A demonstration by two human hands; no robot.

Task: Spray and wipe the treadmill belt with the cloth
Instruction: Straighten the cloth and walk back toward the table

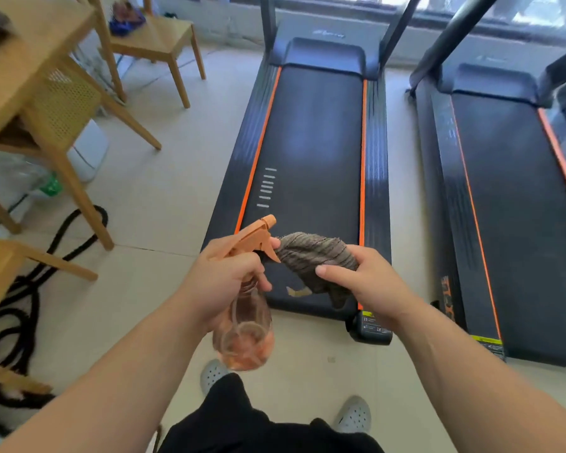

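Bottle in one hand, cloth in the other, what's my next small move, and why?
Probably squeeze the trigger: the left hand aims the orange translucent spray bottle at the black treadmill belt, while the right hand holds the brown striped cloth ready.

Plastic, cloth and matt belt on a smooth pale floor

The spray bottle (242,328) has a clear, pink-tinted glossy plastic body and an opaque orange plastic trigger head. The cloth (314,253) is a rough, ribbed grey-brown weave with a frayed edge. The treadmill belt (311,142) is matt black, probably rubber, and the side rails (376,191) beside it are ribbed, dark and semi-gloss. The desk (30,60) is smooth light wood with a woven cane panel (66,103). The floor (164,197) is smooth with a faint sheen.
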